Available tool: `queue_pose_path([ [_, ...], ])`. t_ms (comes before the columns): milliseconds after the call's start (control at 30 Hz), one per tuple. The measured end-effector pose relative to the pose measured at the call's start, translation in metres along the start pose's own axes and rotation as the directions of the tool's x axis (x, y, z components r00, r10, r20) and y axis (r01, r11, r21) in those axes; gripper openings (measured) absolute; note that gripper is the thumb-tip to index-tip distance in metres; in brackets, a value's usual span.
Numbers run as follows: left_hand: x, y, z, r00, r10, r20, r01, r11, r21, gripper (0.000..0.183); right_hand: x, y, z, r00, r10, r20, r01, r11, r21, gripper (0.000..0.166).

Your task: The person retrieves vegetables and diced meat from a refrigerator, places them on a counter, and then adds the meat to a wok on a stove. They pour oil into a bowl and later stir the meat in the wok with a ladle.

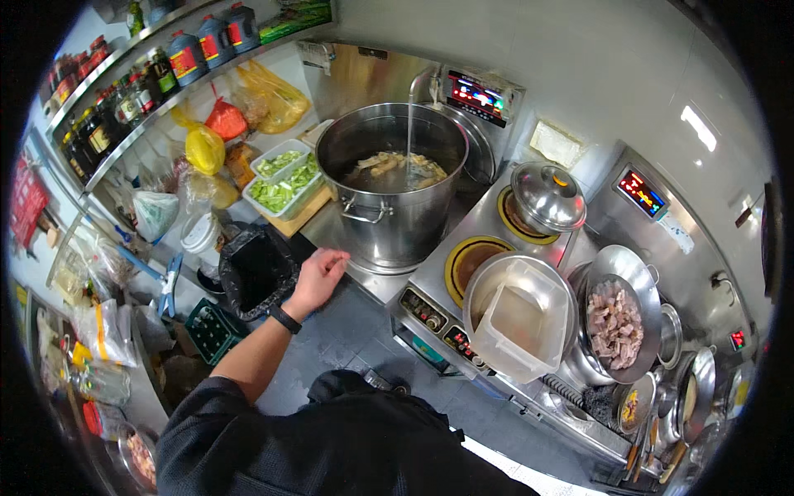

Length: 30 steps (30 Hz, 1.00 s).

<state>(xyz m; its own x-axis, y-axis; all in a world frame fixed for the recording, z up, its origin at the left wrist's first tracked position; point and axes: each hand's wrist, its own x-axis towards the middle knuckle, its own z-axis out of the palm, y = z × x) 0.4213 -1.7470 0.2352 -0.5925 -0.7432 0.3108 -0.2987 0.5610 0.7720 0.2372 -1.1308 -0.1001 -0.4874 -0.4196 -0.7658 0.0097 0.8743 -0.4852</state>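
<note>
My left hand (319, 279), a dark band at its wrist, hovers by the front left edge of the steel cooktop, left of the pot's base. Its fingers are loosely curled; the palm side is hidden and no held object shows. My right hand is out of view. Before me stands a large steel stockpot (391, 217) with a loop handle. A faucet (422, 77) behind it pours a stream of water (409, 136) into it. Pale brown, bony-looking pieces (397, 164) show in the liquid. A lid leans behind the pot.
Chopped green vegetables fill plastic tubs (282, 180) on a wooden board left of the pot. Below is a lined bin (257, 266). Rightward sit a lidded pot (549, 198), a translucent plastic container (524, 322) in a steel bowl, and a wok of cut meat (614, 322).
</note>
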Motion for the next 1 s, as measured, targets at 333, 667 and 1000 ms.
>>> queue_pose_path([
  [333,0.406,-0.027,0.007,0.924,0.368,-0.102,-0.325,0.898,0.298,0.017,-0.038,-0.038,0.076,0.796,0.553,-0.245,-0.056,0.471,0.881,0.049],
  [667,0.55,0.001,0.122,0.818,0.574,0.027,-0.543,0.757,0.363,0.04,-0.147,-0.173,0.374,0.734,0.663,0.148,-0.421,0.274,0.865,0.051],
  [1000,0.74,0.005,0.26,0.772,0.578,0.264,-0.62,0.596,0.511,0.04,-0.168,-0.253,0.47,0.831,0.545,-0.114,-0.33,0.646,0.688,0.05],
])
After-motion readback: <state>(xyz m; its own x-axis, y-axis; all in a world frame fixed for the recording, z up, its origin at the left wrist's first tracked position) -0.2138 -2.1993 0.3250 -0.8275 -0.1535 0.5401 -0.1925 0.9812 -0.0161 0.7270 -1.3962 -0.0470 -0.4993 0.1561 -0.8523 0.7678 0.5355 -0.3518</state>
